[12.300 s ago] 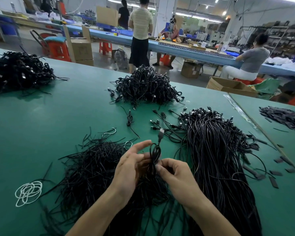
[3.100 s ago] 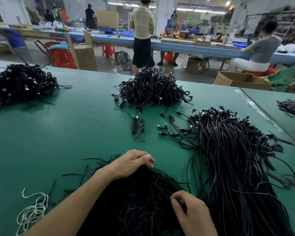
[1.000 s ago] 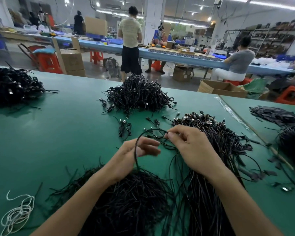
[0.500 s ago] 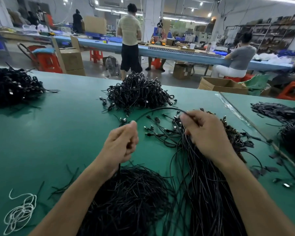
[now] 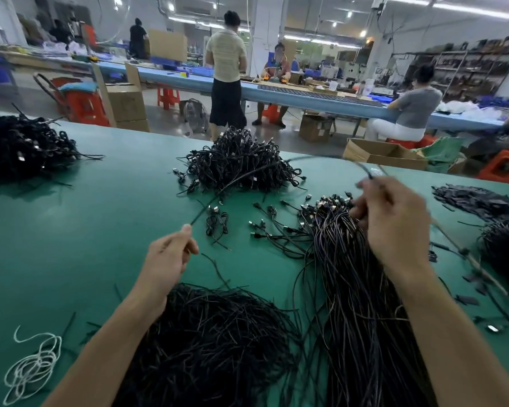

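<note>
You are at the drawing-out step. One single cable (image 5: 321,156) is free of the rest and arcs in the air over the heap of coiled cables (image 5: 238,163) in the middle of the desk (image 5: 71,245).

Your left hand (image 5: 171,254) is nearer you than the heap and a little to its left. Its grip is closed to a fine pinch, with thumb and forefinger on the cable just short of its end and the other fingers curled in.

Your right hand (image 5: 394,221) is up to the right of the heap and blurred. As far as the blur lets me judge, its grip is also closed on the far end of the cable, fingers gathered at the top. Below that hand, right of the heap and on your side of it, lies the loose bundle (image 5: 350,274) of uncoiled cables.

The next move looks like the folding. Bring your hands together so the span folds into even loops, with both plugs at one end. Hold both pinches firm, since a slack end would drop into the bundle and snag.

After that you need a tie from the tie pile (image 5: 212,342), the dark mass closest to you from the heap. That means one hand holding the whole coil alone. One finished coil (image 5: 216,220) lies just in front of the heap.
</note>
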A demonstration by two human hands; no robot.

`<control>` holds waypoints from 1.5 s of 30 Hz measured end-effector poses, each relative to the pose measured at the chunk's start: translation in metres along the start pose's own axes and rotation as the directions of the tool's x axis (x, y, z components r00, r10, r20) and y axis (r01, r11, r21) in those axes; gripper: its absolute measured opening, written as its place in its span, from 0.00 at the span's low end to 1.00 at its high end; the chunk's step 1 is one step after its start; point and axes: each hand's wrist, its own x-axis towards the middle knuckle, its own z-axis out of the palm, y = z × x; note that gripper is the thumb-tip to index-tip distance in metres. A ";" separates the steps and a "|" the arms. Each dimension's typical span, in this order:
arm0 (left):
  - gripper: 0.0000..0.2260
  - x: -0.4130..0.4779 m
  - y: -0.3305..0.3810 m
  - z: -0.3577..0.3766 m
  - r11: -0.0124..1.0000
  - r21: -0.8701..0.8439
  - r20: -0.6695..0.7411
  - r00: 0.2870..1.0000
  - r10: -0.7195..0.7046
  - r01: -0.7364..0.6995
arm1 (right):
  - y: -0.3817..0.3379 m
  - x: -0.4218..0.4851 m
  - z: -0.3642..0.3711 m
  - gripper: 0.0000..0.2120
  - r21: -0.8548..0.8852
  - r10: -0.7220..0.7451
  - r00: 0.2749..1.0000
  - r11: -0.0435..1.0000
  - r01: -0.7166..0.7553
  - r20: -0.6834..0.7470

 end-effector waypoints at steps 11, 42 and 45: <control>0.21 -0.027 0.014 0.008 0.911 0.276 0.458 0.875 0.155 -0.305 | 0.004 -0.038 0.016 0.34 -0.525 0.221 0.720 0.820 0.229 0.658; 0.22 -0.047 -0.004 0.062 0.974 0.132 0.531 0.843 0.086 -0.183 | 0.014 -0.089 0.044 0.12 0.032 -0.023 0.783 0.999 0.003 0.622; 0.28 -0.055 0.006 0.056 0.996 0.088 0.660 0.750 -0.049 -0.013 | 0.016 -0.084 0.044 0.11 0.120 -0.002 0.841 0.990 -0.075 0.542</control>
